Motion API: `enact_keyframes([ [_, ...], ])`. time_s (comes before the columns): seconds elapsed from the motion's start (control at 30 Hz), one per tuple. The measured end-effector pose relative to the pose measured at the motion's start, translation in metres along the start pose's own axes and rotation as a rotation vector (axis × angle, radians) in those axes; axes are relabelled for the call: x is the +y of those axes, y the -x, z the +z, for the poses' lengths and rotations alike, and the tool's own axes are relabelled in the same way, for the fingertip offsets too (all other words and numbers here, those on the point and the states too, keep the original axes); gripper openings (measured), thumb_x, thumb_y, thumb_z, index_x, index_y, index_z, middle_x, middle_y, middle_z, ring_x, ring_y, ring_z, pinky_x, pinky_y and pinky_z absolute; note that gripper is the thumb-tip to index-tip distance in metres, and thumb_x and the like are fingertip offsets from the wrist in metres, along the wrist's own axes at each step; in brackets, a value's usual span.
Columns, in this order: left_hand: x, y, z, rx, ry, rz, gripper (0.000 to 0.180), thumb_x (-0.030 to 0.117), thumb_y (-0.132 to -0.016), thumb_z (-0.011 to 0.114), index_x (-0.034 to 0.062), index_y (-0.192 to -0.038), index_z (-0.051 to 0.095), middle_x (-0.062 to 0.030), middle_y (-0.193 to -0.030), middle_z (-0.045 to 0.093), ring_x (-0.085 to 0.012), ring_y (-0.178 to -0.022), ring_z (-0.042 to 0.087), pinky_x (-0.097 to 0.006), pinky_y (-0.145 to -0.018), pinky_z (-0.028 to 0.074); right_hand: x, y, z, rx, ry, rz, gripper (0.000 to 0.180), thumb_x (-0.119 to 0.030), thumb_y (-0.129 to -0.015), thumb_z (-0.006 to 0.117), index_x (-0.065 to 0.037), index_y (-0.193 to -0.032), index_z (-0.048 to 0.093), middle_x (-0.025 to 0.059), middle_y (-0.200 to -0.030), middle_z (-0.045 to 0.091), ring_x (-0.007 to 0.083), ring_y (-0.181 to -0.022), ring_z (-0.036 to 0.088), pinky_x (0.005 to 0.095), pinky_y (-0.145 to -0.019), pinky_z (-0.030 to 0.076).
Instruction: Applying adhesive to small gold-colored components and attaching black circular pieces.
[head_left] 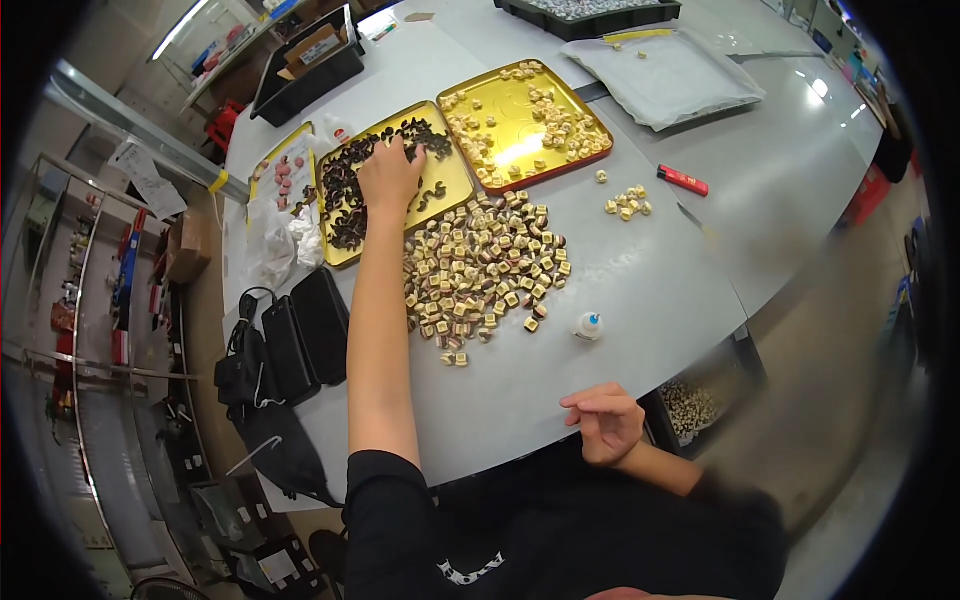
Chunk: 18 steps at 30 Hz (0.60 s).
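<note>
My left hand (391, 180) reaches over a yellow tray (458, 185) scattered with small dark curved pieces (347, 187). Its fingers bend down among them, the thumb standing apart; the fingertips are partly hidden. Close to the front table edge, my right hand (608, 425) hovers with fingers extended to the left and nothing visible in it. Between the hands spreads a large pile of small cream-and-brown cube-shaped pieces (480, 265). A small bottle with a blue tip (588, 325) stands right of the pile. Beside the first tray, a gold tray with a red rim (607, 140) holds loose cream pieces.
A red lighter (683, 180) and several cream pieces (628, 203) lie to the right. At the back are a white-lined tray (665, 80) and a black bin (308, 85). A black case (320, 312), crumpled white plastic (272, 245) and pink pieces (284, 180) sit at left.
</note>
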<state>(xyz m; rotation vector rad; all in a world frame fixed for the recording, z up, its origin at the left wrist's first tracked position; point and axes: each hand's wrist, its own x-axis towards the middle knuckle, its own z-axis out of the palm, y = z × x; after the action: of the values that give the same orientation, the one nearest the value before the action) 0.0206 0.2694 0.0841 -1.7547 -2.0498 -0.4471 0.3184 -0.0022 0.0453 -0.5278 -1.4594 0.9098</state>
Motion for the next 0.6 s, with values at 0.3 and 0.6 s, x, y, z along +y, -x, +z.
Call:
enact_keyframes([
  [0.3, -0.009, 0.010, -0.019, 0.154, 0.149, -0.126, 0.036, 0.036, -0.085, 0.050, 0.0024, -0.081, 0.064, -0.0171, -0.074, 0.062, -0.0346, -0.068, 0.062, -0.042, -0.063, 0.051, -0.015, 0.007, -0.002, -0.005, -0.049, -0.013, 0.021, 0.014, -0.080, 0.045, 0.002, -0.098, 0.048, 0.0193, -0.087, 0.062, 0.0120, -0.055, 0.055, 0.0222, -0.051, 0.050],
  [0.6, -0.036, 0.012, -0.046, 0.131, 0.510, -0.497, 0.035, 0.033, -0.084, 0.049, 0.0020, -0.078, 0.063, -0.0163, -0.070, 0.063, -0.0337, -0.060, 0.058, -0.044, -0.059, 0.046, -0.027, 0.020, 0.008, -0.006, -0.012, -0.020, 0.017, 0.010, -0.084, 0.041, 0.002, -0.098, 0.046, 0.0199, -0.088, 0.058, 0.0114, -0.055, 0.052, 0.0213, -0.053, 0.048],
])
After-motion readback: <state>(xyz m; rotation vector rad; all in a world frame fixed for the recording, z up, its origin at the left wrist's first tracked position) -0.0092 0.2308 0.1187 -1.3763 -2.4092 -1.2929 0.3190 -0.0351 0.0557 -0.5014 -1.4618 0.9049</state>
